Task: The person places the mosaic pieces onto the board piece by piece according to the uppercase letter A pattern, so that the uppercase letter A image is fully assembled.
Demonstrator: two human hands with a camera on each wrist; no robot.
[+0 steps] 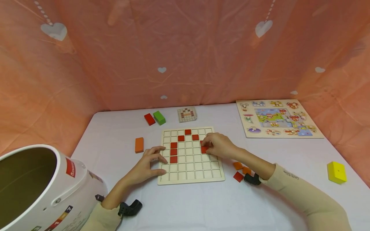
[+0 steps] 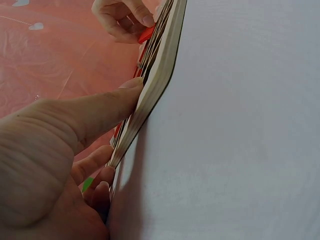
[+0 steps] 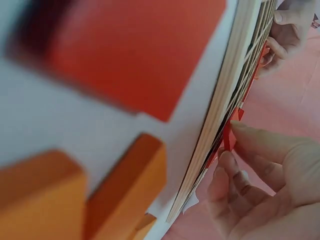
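Observation:
A pale wooden grid board (image 1: 199, 170) lies in the middle of the white table, with several red tiles in its cells. My left hand (image 1: 148, 163) rests on the board's left edge, fingers spread on top and thumb (image 2: 100, 112) pressed against the front edge of the board (image 2: 160, 75). My right hand (image 1: 212, 146) is over the board's right side and pinches a red tile (image 1: 204, 149) at a cell there. The right wrist view shows the red tile (image 3: 229, 135) on edge between thumb and fingers (image 3: 250, 135), against the board (image 3: 225, 100).
Loose orange and red tiles (image 1: 241, 171) lie right of the board. An orange block (image 1: 139, 145), red block (image 1: 149, 119), green block (image 1: 159, 117) and pattern card (image 1: 187, 114) lie behind. An animal puzzle (image 1: 277, 118), a yellow block (image 1: 336, 172) and a white pot (image 1: 43, 186) stand around.

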